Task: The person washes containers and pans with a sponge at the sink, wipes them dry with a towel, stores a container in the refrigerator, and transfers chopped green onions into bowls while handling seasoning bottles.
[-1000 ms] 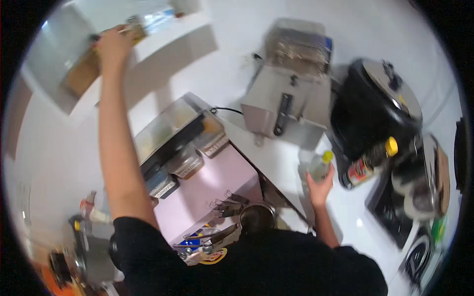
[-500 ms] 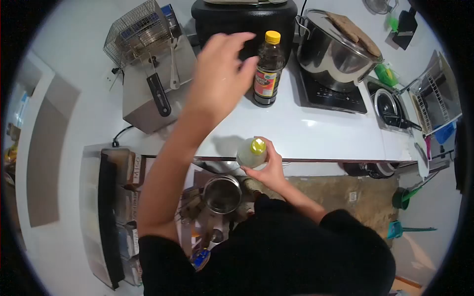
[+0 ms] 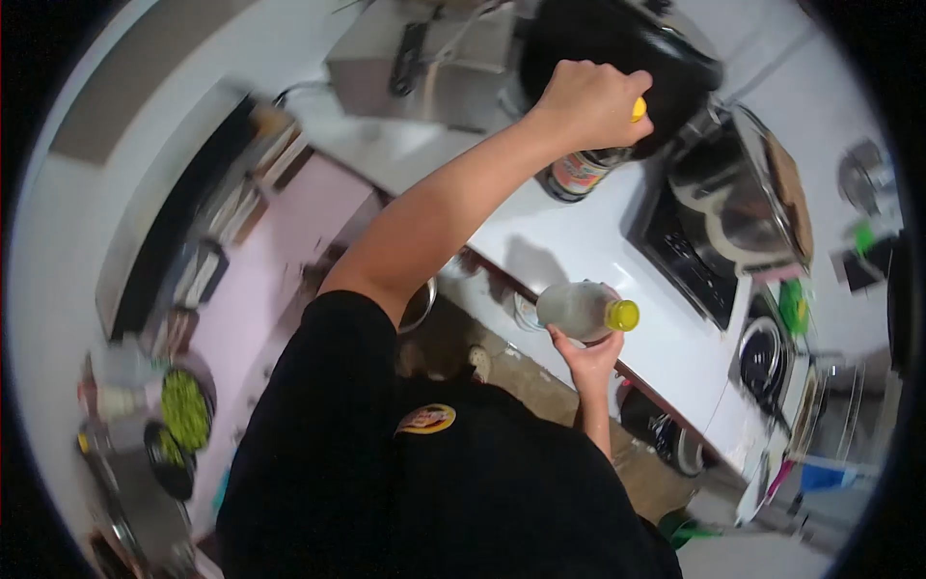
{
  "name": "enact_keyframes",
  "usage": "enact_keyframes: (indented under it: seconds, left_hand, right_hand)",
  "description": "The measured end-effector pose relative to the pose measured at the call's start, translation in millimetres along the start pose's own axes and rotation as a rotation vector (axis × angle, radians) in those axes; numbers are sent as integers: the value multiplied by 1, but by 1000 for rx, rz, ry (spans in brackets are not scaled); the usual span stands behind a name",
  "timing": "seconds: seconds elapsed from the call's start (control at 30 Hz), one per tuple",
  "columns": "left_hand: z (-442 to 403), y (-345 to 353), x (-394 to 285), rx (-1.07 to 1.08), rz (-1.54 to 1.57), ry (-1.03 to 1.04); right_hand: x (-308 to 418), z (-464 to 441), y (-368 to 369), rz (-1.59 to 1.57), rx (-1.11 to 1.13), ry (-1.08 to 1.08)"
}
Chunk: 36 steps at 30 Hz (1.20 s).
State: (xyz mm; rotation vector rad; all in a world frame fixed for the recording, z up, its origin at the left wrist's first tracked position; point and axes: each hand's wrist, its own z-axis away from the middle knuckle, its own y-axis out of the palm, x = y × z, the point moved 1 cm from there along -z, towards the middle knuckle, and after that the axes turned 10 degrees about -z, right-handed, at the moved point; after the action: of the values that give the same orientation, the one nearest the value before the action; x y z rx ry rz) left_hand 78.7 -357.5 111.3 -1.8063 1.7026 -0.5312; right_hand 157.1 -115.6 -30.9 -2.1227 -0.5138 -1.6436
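My left hand point(image 3: 596, 104) is closed around the neck of a bottle of dark sauce point(image 3: 579, 176), just below its yellow cap. The bottle has a red and yellow label, and my fingers hide its upper part. Whether its base rests on the white counter point(image 3: 540, 227) or is slightly raised, I cannot tell. My right hand point(image 3: 590, 362) grips a cloudy clear bottle point(image 3: 571, 309) with a yellow-green cap, held tilted over the counter's front edge with the cap toward the right.
Behind the dark bottle stands a large black container point(image 3: 617, 58). A steel pot point(image 3: 738, 193) sits on a black induction cooker point(image 3: 680, 256) to the right. A steel fryer point(image 3: 376, 82) is at the back left. Lower left, a bowl holds chopped greens point(image 3: 185, 410).
My left hand has gone from open beside the dark sauce bottle to closed around its neck. The clear bottle has tipped from nearly upright toward the right. The whole view has turned.
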Motion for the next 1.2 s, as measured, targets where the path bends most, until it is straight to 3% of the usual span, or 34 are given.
enact_keyframes:
  seconds: [0.13,0.17,0.2,0.27,0.33,0.47,0.53,0.57,0.7,0.77,0.83,0.97,1.03,1.2]
  left_hand:
    - [40,-87,-4,-270,-133,-215]
    - [53,-121,-1,-462,-199,-123]
    - [68,-149,0,-489,-256,-146]
    - [98,-202,-10,-424,-364,-229]
    - [127,-245,-25,-329,-461,-310]
    - [199,-311,-59,-120,-615,-559]
    - [243,-338,-76,-19,-668,-732]
    - [273,-351,-82,47,-722,-816]
    - [364,-393,-103,135,-585,-1409]
    - [425,-404,-102,223,-489,-1617]
    - [499,-404,-101,334,-525,-1596]
    - [644,-364,-105,392,-547,-1852]
    - [714,-334,-106,304,-490,-1790]
    - [821,-271,-70,164,-371,-1856]
  right_hand:
    - [1,-10,4,-73,437,-136]
    - [8,-10,12,-115,554,-172]
    - [14,-10,20,-163,668,-204]
    - [18,-13,35,-267,933,-277]
    - [23,-2,57,-387,1011,-240]
    - [27,20,118,-312,1306,-335]
    - [19,46,148,-292,1435,-270]
    - [19,59,162,-317,1487,-365]
    - [-6,135,202,-330,1673,-234]
    - [-13,173,215,-316,1725,-186]
    - [-18,208,229,-195,1783,-100]
    - [-30,267,256,-97,1779,-21]
    - [-43,294,268,-85,1748,5]
    - [-84,338,292,-6,1723,18]
